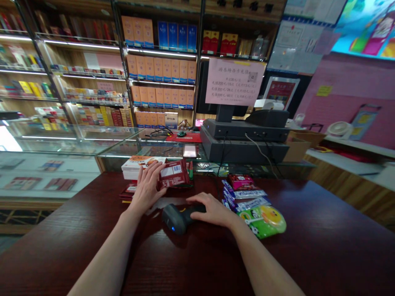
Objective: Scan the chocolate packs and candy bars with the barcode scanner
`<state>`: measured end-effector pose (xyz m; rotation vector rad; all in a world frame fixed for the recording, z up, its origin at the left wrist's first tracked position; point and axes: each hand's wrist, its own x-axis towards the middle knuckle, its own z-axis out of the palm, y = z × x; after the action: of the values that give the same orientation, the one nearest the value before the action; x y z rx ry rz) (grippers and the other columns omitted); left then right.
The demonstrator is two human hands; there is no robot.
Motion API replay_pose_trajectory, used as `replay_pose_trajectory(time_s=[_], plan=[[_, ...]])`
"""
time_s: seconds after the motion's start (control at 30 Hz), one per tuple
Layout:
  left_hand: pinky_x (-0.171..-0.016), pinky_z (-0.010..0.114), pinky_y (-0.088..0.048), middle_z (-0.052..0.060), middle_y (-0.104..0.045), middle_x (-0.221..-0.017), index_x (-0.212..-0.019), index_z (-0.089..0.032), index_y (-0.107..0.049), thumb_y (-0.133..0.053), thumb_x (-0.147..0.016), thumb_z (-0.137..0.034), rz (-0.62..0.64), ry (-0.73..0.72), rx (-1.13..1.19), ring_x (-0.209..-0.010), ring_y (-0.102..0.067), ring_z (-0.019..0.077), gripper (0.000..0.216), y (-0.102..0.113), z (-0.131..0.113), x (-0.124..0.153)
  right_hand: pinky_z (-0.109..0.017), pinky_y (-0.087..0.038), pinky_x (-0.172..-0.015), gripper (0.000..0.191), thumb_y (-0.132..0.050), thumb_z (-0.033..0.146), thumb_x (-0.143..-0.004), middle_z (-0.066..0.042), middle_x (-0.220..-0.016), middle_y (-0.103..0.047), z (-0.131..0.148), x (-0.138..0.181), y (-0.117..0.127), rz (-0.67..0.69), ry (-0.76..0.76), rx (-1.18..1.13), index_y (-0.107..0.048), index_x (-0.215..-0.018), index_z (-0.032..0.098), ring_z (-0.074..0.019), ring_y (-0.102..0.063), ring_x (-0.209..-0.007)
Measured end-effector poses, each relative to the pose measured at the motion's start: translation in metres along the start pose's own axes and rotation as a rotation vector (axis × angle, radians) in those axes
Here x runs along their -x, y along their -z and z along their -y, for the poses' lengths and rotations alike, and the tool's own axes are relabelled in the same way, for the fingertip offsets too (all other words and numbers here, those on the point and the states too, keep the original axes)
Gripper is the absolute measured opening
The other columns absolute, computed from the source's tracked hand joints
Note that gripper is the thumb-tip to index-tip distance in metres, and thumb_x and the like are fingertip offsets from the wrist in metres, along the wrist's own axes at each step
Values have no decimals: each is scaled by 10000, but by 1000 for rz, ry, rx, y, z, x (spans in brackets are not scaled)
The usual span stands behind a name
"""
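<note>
My left hand (pixel 147 187) reaches over a pile of packaged goods, its fingers stretched out and lying across a white box (pixel 129 169) with orange print and the left end of a dark red packet (pixel 175 173). That packet's barcode faces up. More dark red packs (pixel 127 190) lie beneath, partly hidden by the hand. My right hand (pixel 212 210) is closed around the handle of a black barcode scanner (pixel 175 220), low over the table. A blue light shows on the scanner's head, which points left. The fingertips behind the handle are partly hidden.
Right of my right hand lie blue-and-white snack packs (pixel 230 195), a dark pink pack (pixel 240 181) and a green pouch (pixel 262 222) with a yellow duck. Behind the brown table (pixel 197 267) stand a glass counter (pixel 114 154), a cash register (pixel 243 144) and stocked shelves (pixel 160 84).
</note>
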<state>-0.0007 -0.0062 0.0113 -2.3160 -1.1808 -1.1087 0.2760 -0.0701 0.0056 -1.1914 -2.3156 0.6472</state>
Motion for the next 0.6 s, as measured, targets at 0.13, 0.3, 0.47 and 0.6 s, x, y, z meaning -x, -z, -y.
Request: replay_pose_trajectory(time_s=[0.13,0.3,0.47,0.6], plan=[[-1236,593,-152,132,-473,-1516,-1489,-235,-326,-648,-805,-205,-4,4,-5,-1462,-362,314,756,0,0,0,-369,-471,-985,635,-834,464,-725,-53,-1231,-700,-5,1,1,115,-74,-55,-657,-1311,297,-263,-641,-1114],[-1239,590,-137,133,-459,-1530,-1497,-235,-316,-639,-811,-210,-2,11,-2,-1472,-349,310,759,1,1,1,-444,-367,-1109,658,-873,400,-668,-49,-1265,-701,-3,-1,-3,119,-31,24,-674,-1287,295,-285,-599,-1196],[-1245,577,-130,128,-461,-1530,-1503,-238,-319,-642,-804,-214,1,13,-3,-1469,-354,304,770,1,1,1,-594,-151,-1197,631,-845,329,-696,-7,-1250,-718,3,-5,-12,83,78,94,-645,-1294,344,-281,-603,-1203],[-1245,578,-131,119,-466,-1527,-1508,-247,-317,-640,-801,-207,1,21,-2,-1466,-360,301,778,1,1,2,-457,-364,-1084,582,-830,299,-720,-11,-1232,-727,5,-5,-16,61,131,109,-654,-1275,316,-264,-628,-1156]])
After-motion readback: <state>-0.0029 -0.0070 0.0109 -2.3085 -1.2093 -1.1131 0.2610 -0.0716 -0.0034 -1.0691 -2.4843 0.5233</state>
